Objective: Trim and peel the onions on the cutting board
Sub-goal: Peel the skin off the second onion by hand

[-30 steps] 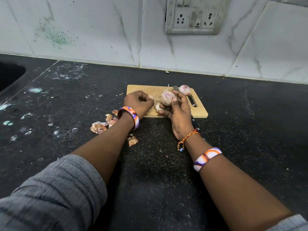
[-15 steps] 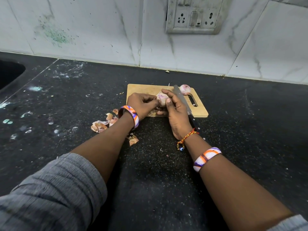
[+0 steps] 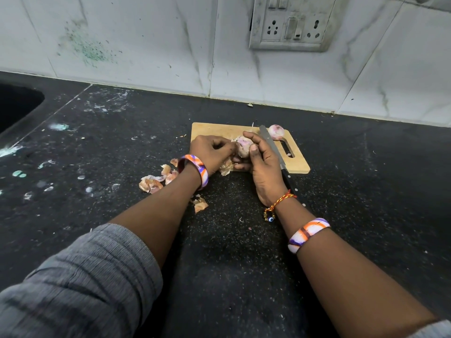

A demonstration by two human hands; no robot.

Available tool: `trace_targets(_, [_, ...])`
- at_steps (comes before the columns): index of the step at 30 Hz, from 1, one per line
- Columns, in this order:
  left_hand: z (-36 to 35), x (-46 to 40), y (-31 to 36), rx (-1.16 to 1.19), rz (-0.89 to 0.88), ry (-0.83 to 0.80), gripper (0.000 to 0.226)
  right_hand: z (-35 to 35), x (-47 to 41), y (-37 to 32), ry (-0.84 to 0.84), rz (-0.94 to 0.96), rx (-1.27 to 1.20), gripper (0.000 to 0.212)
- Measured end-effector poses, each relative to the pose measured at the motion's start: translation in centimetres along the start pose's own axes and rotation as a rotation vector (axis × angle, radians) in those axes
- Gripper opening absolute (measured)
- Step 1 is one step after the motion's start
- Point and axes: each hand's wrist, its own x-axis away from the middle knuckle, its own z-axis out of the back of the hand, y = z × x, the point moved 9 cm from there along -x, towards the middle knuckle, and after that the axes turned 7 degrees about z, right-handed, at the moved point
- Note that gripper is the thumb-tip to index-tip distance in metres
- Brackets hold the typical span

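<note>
onion (image 3: 244,146): above near edge of cutting board (image 3: 214,130), cupped by right hand (image 3: 262,164); left hand (image 3: 210,152) pinching its skin. second onion (image 3: 276,131): board's far right corner. knife (image 3: 271,145): on board, under right hand. peels (image 3: 156,180): left of board.

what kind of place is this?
Most likely a home kitchen counter: dark stone countertop with a sink edge at left, tiled wall with a socket panel, and a wooden cutting board with onions.

left hand (image 3: 210,152) fingers pinched, right hand (image 3: 262,164) curled, forearms converging
</note>
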Motion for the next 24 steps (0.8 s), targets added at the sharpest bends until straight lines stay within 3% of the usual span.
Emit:
trace_targets(16, [0.07, -0.31, -0.48, -0.030, 0.034, 0.001, 0.009, -0.35, -0.03, -0.24, -0.032, 0.035, 0.003, 0.022])
trace_targets(24, [-0.14, -0.15, -0.43, 0.035, 0.037, -0.018, 0.022, -0.11, -0.15, -0.06, -0.013, 0.041, 0.000, 0.023])
